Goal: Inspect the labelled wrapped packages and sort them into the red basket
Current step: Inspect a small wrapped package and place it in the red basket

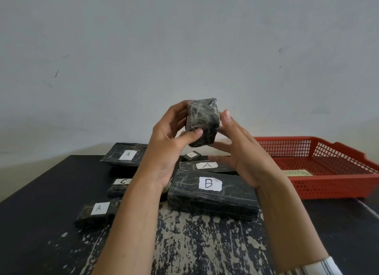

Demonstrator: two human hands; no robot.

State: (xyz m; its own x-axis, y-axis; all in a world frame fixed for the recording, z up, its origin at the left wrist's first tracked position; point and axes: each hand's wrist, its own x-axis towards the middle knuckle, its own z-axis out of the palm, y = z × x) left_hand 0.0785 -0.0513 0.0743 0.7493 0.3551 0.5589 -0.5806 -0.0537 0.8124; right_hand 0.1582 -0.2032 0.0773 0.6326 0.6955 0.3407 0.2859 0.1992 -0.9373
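A small black wrapped package (202,122) is held up in the air above the middle of the worktop (41,203), in front of the pale wall (184,39). The left hand (170,143) grips it, thumb across its near face and fingers curled round its far left side. The right hand (240,151) is spread, its thumb tip touching the package's right edge while its fingers reach loosely beneath; no label shows on the raised package.

Below, more black wrapped packages lie on the dark, paint-worn worktop: a large one labelled B (213,194) nearest the centre, a flat one labelled A (207,166) just beyond it, a tiny one (191,155) further back, another A package (125,154) at far left, one labelled C (120,187) and a near-left A package (95,212). The red basket (328,184) stands at far right with no packages in it, a small label lying on its floor.
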